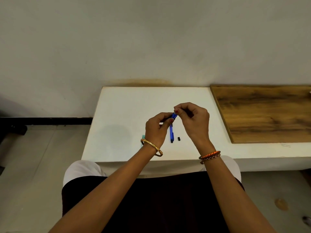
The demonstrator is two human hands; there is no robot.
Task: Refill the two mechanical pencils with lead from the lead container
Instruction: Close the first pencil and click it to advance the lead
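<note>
While one blue pencil point(171, 134) lies on the white table point(121, 115) pointing away from me, I hold a second blue pencil point(174, 115) above its far end. My left hand point(157, 127) curls its fingers around the lower part, and my right hand point(193, 119) pinches the top between thumb and forefinger. Just right of the lying pencil sits a small black cap point(179, 138). A greenish strip point(143, 138) peeks out beside my left wrist. Farther right lies a wooden board point(269, 113).

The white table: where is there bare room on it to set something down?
The white table is bare on its left half, from the wall edge to the near edge, and behind the hands. It is crowded at the middle: left hand, right hand, blue pencil, small black cap. The wooden board fills the right.
</note>
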